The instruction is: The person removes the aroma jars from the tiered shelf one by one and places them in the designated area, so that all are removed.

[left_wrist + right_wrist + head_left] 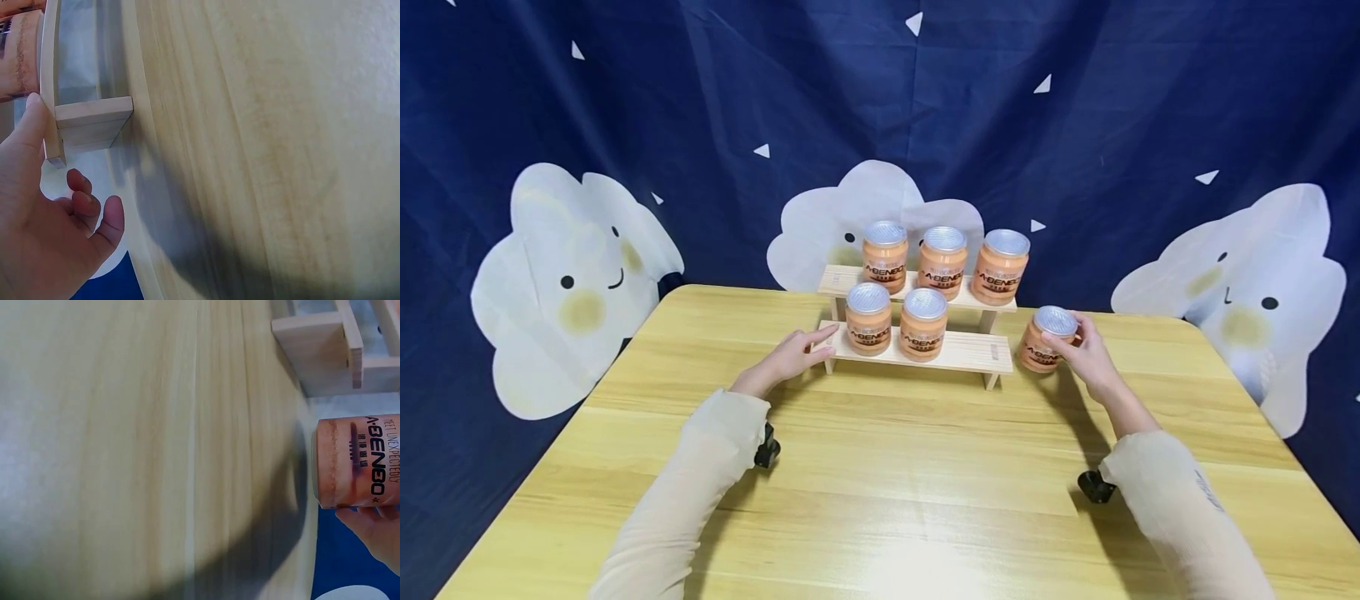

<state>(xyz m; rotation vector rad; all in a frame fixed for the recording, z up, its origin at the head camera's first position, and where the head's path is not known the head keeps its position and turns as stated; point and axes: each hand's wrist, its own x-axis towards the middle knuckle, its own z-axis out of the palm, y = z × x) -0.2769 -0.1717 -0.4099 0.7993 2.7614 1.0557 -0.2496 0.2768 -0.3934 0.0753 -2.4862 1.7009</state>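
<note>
A two-tier wooden stand holds orange jars with silver lids and "A-BENBO" labels. Three jars [943,265] stand upright on the upper shelf [837,282], and two more jars [922,327] are on the lower shelf [964,350], toward its left. At that shelf's left end is my left hand [788,358], a fingertip resting on the board while the other fingers hang loosely below it in the left wrist view. My right hand [1088,357] grips another jar [1040,350] from its right side, just right of the lower shelf; the jar tilts slightly.
The wooden table [880,467] runs out in front of the stand. Behind it hangs a dark blue curtain [820,75] with white cloud faces [576,292]. Each forearm wears a small black device [767,447] at the sleeve cuff.
</note>
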